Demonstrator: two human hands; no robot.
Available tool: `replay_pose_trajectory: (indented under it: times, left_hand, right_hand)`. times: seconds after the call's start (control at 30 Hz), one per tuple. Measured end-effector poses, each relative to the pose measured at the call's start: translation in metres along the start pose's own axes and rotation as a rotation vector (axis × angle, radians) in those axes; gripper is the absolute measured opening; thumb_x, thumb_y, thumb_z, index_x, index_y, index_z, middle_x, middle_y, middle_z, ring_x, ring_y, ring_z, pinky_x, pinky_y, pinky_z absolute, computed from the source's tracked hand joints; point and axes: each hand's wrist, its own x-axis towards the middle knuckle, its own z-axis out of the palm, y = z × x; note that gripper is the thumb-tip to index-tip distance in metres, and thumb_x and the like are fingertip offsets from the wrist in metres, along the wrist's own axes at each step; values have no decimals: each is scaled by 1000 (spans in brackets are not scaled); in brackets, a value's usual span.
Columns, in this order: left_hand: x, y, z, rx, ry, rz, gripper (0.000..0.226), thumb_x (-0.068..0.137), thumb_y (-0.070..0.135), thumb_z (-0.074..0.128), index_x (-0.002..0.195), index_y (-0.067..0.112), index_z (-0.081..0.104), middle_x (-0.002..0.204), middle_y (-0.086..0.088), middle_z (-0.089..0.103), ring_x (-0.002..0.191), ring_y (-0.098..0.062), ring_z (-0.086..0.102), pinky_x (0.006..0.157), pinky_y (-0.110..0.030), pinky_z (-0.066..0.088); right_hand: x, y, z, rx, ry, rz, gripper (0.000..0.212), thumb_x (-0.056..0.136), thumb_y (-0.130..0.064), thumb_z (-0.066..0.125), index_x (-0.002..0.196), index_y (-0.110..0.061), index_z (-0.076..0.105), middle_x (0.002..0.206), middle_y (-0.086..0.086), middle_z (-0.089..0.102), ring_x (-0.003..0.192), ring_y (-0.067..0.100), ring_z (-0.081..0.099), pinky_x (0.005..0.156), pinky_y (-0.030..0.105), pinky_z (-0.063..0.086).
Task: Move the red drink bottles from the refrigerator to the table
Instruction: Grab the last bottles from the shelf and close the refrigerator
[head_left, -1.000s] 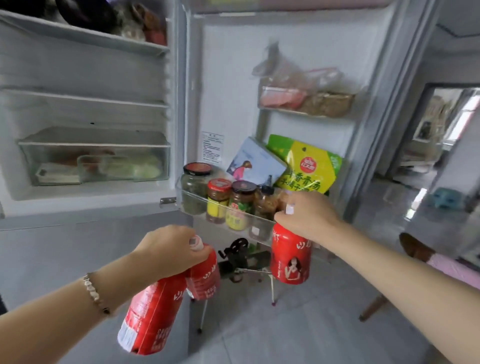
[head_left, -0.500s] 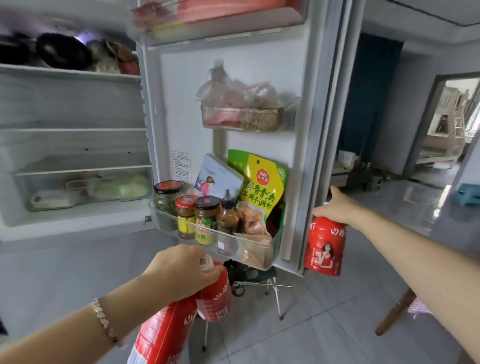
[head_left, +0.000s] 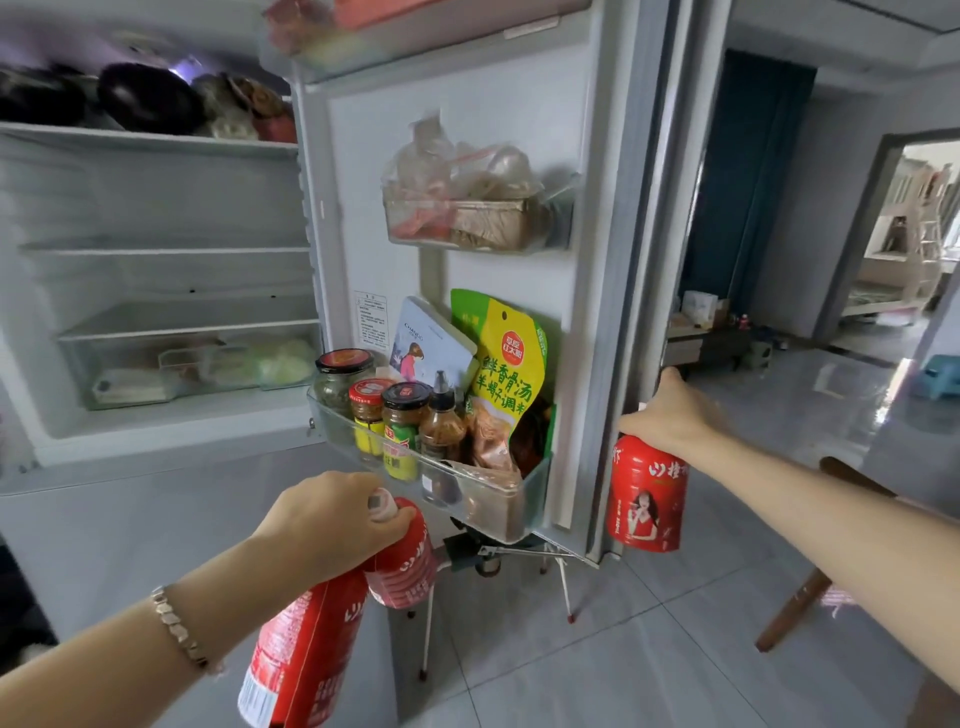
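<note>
Holding three items clear of the refrigerator at this entry. Items one and two: a nearer red bottle (head_left: 304, 660) and a second red bottle (head_left: 405, 566), both hung by their necks from my left hand (head_left: 332, 519), whose fingers were curled over the caps; the two touched below the fist, tilted. Item three: a third red bottle (head_left: 647, 493), upright, gripped at its top by my right hand (head_left: 670, 421), fingers curled round the neck, thumb raised against the outer edge of the open refrigerator door (head_left: 636, 260). Contents of the door bin (head_left: 537, 488): jars (head_left: 369, 415), a sauce bottle (head_left: 441, 426), a yellow-green pouch (head_left: 511, 364); no red bottles were seen there. Table: not in view. Step judged in hand: shutting the door before carrying. Handling note: push with thumb and knuckles only, never loosening the neck grip; hold the third bottle clear of the door's edge as it swings. The doubled load on the left looked likeliest to slip, so that fist should be tight and low.
</note>
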Motion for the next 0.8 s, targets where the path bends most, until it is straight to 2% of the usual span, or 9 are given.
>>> replay_pose_trajectory:
  times: [0.1,0.23,0.3,0.37,0.47,0.57,0.7,0.8]
  left_hand:
    - [-20,-18,-3,-3,9,-3,34,84,60,50,77,27,49,80,6,59,72,-12,59,56,-19,43]
    - [-55,-50,-11,-17,14,-18,35,83,60,51,78,25,53,80,5,61,72,-13,60,59,-22,47]
    - [-76,-69,-17,-18,11,-20,35,82,61,52,76,26,52,77,6,59,70,-12,59,55,-20,44]
    - [-100,-93,-24,-10,19,-24,36,82,62,51,75,28,48,74,8,56,68,-12,56,51,-18,39]
    - [-129,-124,-33,15,13,-35,35,81,63,50,76,29,46,76,7,57,69,-12,56,51,-19,38]
    - [-161,-157,-46,30,13,-62,35,81,62,50,73,28,46,76,7,57,69,-13,57,52,-20,40]
    - [-196,-197,-64,30,27,-123,40,82,63,50,68,27,43,76,5,58,70,-16,60,59,-23,49]
    - [-219,-232,-72,51,52,-182,40,82,63,50,69,25,44,72,6,54,68,-16,57,60,-24,46]
  right_hand:
    - [-35,-12,0,-36,7,-49,52,78,-37,70,111,-10,41,103,12,61,84,26,58,65,32,48]
    - [-94,-38,-2,-116,7,-158,51,83,-45,63,117,-10,48,110,11,62,98,30,61,76,35,52]
    - [-129,-59,-1,-173,28,-218,48,86,-52,57,110,-10,53,108,10,64,97,30,62,77,36,52]
    - [-166,-87,5,-226,61,-281,43,87,-54,53,94,-11,52,101,10,64,94,30,61,71,32,47]
    - [-208,-128,23,-218,57,-346,43,87,-54,53,81,-12,51,89,9,64,87,29,62,66,29,44]
    - [-244,-176,48,-147,10,-377,44,85,-54,55,79,-11,52,81,7,60,78,27,59,63,26,40]
    - [-274,-243,76,-120,-18,-427,39,84,-52,57,80,-13,49,83,6,58,79,28,57,64,27,39]
    - [-294,-296,100,-131,-48,-492,40,85,-51,56,78,-13,49,87,7,63,85,28,61,66,29,45]
